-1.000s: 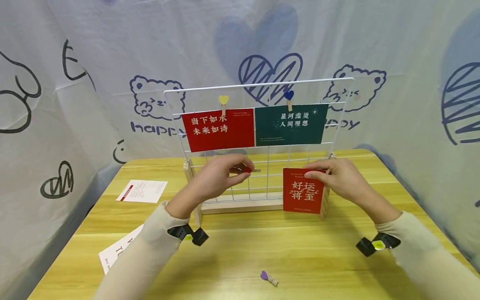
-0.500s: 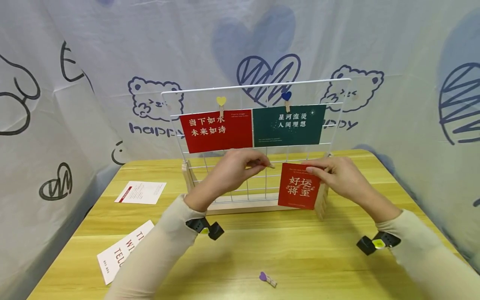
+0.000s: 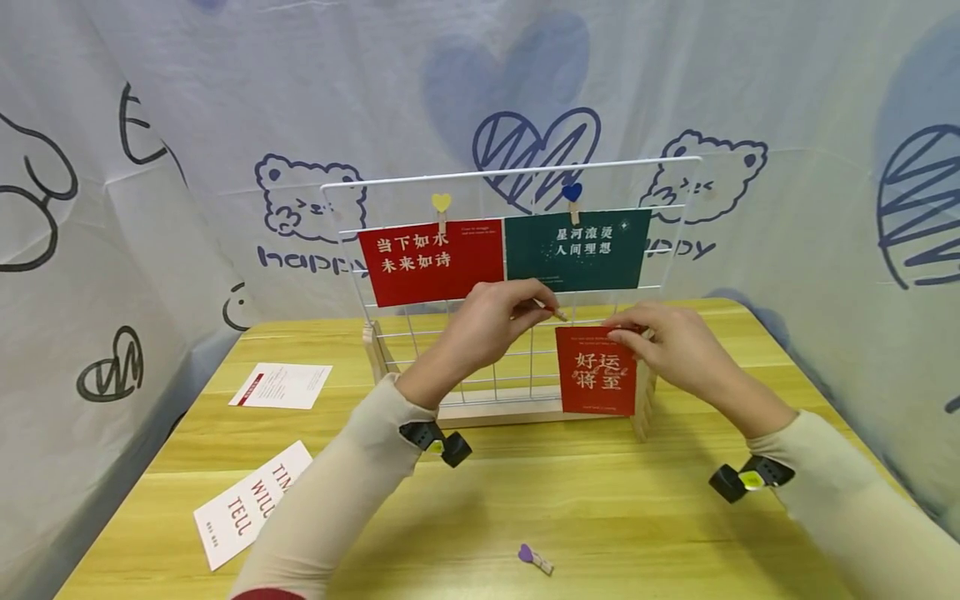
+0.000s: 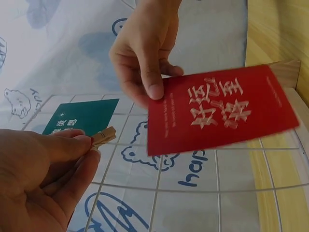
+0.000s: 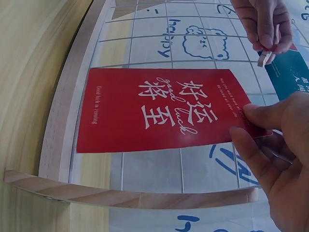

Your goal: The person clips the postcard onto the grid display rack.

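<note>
- Holding position: left hand pinches a wooden peg between thumb and fingers, near the red "good luck" card but apart from it.
- Right hand pinches that card by a top corner, upright before the lower right part of the wire grid; contact with the wires cannot be told.
- Done, as judged: the upper red card hangs under the yellow-heart peg, and the green card beside it under the blue-heart peg.
- In hand: the "good luck" card, no peg yet on it.
- Apparently left: the "TIME WILL TELL" card, the white text card and the purple-heart peg, all lying on the table.
</note>
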Available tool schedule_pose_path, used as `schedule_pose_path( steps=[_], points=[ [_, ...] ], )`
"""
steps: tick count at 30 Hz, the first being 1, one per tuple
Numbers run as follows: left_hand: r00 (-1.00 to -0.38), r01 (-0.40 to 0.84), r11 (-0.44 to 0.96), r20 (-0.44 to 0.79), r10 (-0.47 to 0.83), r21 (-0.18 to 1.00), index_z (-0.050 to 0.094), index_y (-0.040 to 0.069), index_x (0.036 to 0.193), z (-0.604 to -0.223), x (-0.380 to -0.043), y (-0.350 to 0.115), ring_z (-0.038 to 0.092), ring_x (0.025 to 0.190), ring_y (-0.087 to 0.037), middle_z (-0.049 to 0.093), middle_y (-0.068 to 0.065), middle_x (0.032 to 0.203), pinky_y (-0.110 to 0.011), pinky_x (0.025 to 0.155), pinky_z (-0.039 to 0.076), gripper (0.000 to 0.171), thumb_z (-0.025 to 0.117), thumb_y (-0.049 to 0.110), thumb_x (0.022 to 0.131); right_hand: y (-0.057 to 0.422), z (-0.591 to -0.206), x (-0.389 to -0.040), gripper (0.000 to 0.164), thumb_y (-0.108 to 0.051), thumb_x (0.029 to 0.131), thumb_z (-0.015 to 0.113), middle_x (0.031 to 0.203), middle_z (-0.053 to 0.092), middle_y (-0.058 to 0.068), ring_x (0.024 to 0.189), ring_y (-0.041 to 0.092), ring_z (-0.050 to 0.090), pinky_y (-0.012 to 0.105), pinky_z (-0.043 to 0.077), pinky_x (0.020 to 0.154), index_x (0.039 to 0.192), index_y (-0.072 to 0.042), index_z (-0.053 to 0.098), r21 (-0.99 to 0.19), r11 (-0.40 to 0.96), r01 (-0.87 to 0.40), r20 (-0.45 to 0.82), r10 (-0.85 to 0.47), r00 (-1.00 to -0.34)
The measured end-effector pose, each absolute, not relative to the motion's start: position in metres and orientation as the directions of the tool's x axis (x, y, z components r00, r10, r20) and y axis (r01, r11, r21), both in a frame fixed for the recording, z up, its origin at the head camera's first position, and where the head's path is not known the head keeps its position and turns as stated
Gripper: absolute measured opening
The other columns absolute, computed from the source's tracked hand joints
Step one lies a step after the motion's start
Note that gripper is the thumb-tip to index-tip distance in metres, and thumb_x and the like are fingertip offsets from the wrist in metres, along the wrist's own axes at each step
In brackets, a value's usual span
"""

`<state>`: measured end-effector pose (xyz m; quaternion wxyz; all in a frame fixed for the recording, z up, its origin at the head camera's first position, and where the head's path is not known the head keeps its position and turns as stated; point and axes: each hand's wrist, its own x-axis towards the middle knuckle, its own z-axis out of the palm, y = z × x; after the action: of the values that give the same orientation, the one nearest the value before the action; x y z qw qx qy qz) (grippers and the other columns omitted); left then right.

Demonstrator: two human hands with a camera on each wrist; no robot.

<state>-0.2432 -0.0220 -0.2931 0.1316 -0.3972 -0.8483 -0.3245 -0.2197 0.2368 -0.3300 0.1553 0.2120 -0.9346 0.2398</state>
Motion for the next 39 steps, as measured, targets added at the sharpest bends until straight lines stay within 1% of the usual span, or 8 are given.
schedule_pose_path(
  steps=[4,7,13,19,23,31,36,39],
  points=[
    [-0.658,0.752,0.478,0.473,0.585,0.454,0.072,0.011,0.109,-0.294,-0.245,-0.015,0.062,0.087,-0.011,0.071,0.001,0.104,-0.017,0.080,0.052,0.016,0.065,0.011,0.095,0.236,-0.331,-0.221,0.019,-0.018,0.094,0.067,0.103,0.071,0.009,0.088,0.026,0.065,0.046,0.055,0.077,0.110,-0.008,0.072,-0.369,0.803,-0.468,0.434,-0.297,-0.850],
    [-0.652,0.757,0.482,0.470,0.594,0.441,0.072,0.012,0.112,-0.297,-0.246,-0.010,0.062,0.087,-0.011,0.071,0.001,0.105,-0.016,0.079,0.051,0.018,0.064,0.012,0.095,0.235,-0.334,-0.223,0.017,-0.018,0.092,0.070,0.099,0.070,0.008,0.085,0.026,0.065,0.045,0.055,0.074,0.106,-0.008,0.073,-0.335,0.809,-0.482,0.498,-0.282,-0.820],
    [-0.627,0.779,0.485,0.502,0.596,0.398,0.073,0.013,0.113,-0.302,-0.250,0.000,0.061,0.082,-0.010,0.072,0.001,0.104,-0.014,0.075,0.050,0.021,0.064,0.014,0.095,0.235,-0.342,-0.227,0.013,-0.014,0.086,0.076,0.091,0.067,0.007,0.077,0.024,0.064,0.041,0.056,0.067,0.097,-0.007,0.073,-0.228,0.826,-0.516,0.645,-0.269,-0.715],
    [-0.609,0.791,0.497,0.546,0.576,0.358,0.072,0.013,0.113,-0.306,-0.253,0.010,0.065,0.087,-0.010,0.072,0.000,0.104,-0.015,0.080,0.051,0.020,0.065,0.015,0.095,0.234,-0.345,-0.229,0.013,-0.014,0.084,0.078,0.091,0.069,0.008,0.072,0.024,0.066,0.039,0.055,0.061,0.094,-0.007,0.071,-0.146,0.842,-0.520,0.723,-0.268,-0.637],
    [-0.605,0.788,0.520,0.574,0.552,0.330,0.071,0.013,0.112,-0.309,-0.253,0.015,0.067,0.089,-0.011,0.072,0.000,0.104,-0.016,0.081,0.052,0.019,0.064,0.016,0.095,0.233,-0.348,-0.231,0.014,-0.014,0.084,0.079,0.089,0.070,0.009,0.071,0.024,0.063,0.039,0.051,0.060,0.092,-0.007,0.071,-0.150,0.855,-0.497,0.747,-0.232,-0.623],
    [-0.578,0.799,0.531,0.608,0.545,0.283,0.071,0.011,0.112,-0.320,-0.252,0.026,0.069,0.094,-0.011,0.073,0.000,0.106,-0.015,0.084,0.050,0.019,0.063,0.015,0.096,0.231,-0.354,-0.234,0.014,-0.014,0.083,0.080,0.087,0.070,0.010,0.081,0.029,0.061,0.044,0.049,0.071,0.089,-0.005,0.071,-0.202,0.872,-0.445,0.749,-0.155,-0.644],
    [-0.577,0.791,0.545,0.633,0.516,0.278,0.072,0.011,0.112,-0.326,-0.253,0.031,0.069,0.094,-0.013,0.073,-0.001,0.107,-0.016,0.085,0.050,0.019,0.063,0.014,0.096,0.230,-0.357,-0.234,0.014,-0.014,0.081,0.081,0.088,0.068,0.010,0.085,0.030,0.059,0.046,0.048,0.076,0.087,-0.005,0.073,-0.212,0.871,-0.443,0.748,-0.147,-0.647],
    [-0.560,0.796,0.547,0.660,0.501,0.260,0.072,0.011,0.112,-0.328,-0.255,0.034,0.069,0.094,-0.013,0.073,-0.001,0.107,-0.016,0.085,0.050,0.019,0.063,0.014,0.096,0.230,-0.357,-0.235,0.013,-0.013,0.081,0.081,0.087,0.068,0.010,0.086,0.030,0.058,0.046,0.048,0.077,0.087,-0.005,0.073,-0.214,0.868,-0.447,0.748,-0.149,-0.647]
  ],
)
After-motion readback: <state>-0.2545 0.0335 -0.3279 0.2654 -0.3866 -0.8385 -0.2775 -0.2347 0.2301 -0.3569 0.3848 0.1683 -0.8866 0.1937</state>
